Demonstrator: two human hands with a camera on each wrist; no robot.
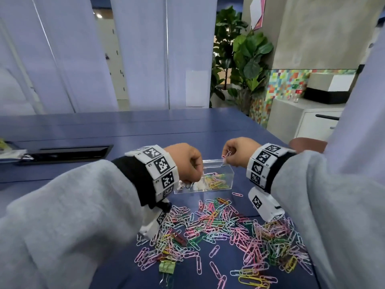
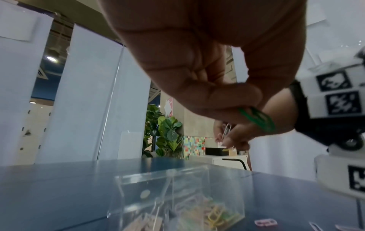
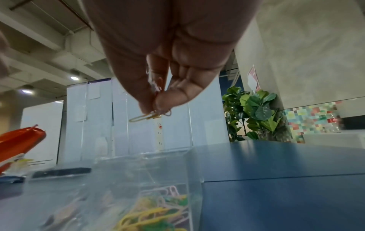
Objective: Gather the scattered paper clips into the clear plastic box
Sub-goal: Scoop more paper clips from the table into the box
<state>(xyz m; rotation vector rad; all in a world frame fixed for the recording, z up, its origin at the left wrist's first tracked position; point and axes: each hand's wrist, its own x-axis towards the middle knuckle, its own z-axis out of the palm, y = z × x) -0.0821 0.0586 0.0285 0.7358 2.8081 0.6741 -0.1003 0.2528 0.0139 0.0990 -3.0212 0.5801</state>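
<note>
A clear plastic box (image 1: pixel 227 174) stands on the blue table (image 1: pixel 145 126), with several coloured paper clips inside it (image 1: pixel 216 181). My left hand (image 1: pixel 188 163) hovers over the box's left end and pinches a green clip (image 2: pixel 258 118) between thumb and fingers. My right hand (image 1: pixel 235 153) is above the box's far right corner and pinches a few clips, among them a pink one (image 1: pixel 227 154) and a yellow one (image 3: pixel 142 117). A big scatter of coloured paper clips (image 1: pixel 229 230) lies on the table nearer to me than the box.
A green binder clip (image 1: pixel 166 268) lies at the pile's near left. A black cable hatch (image 1: pixel 68 153) is set into the table at the left, with stationery (image 1: pixel 10 153) beyond it. Potted plants (image 1: pixel 243 59) and a white counter (image 1: pixel 308 113) stand behind the table.
</note>
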